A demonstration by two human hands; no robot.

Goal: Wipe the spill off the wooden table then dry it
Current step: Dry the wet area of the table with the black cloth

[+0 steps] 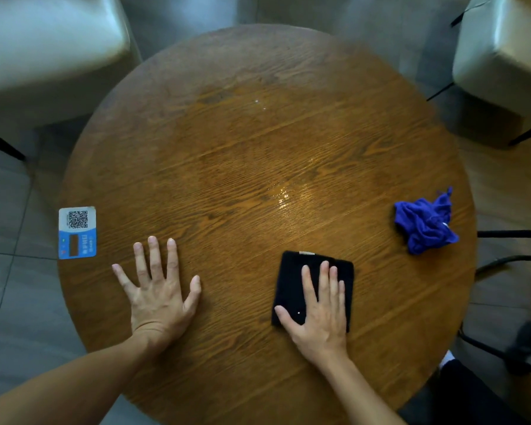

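Right hand (322, 314) flat, fingers extended, palm pressed on folded black cloth (292, 280) at near side of round wooden table (227, 148); nothing clasped. Left hand (157, 289) splayed open, palm down on bare wood, empty. Glossy wet spill (284, 196) just beyond black cloth, toward centre. Crumpled blue cloth (425, 223) near right rim. QR-code sticker (77, 232) at left edge.

The head camera looks steeply down, close over the round wooden table (258, 154).
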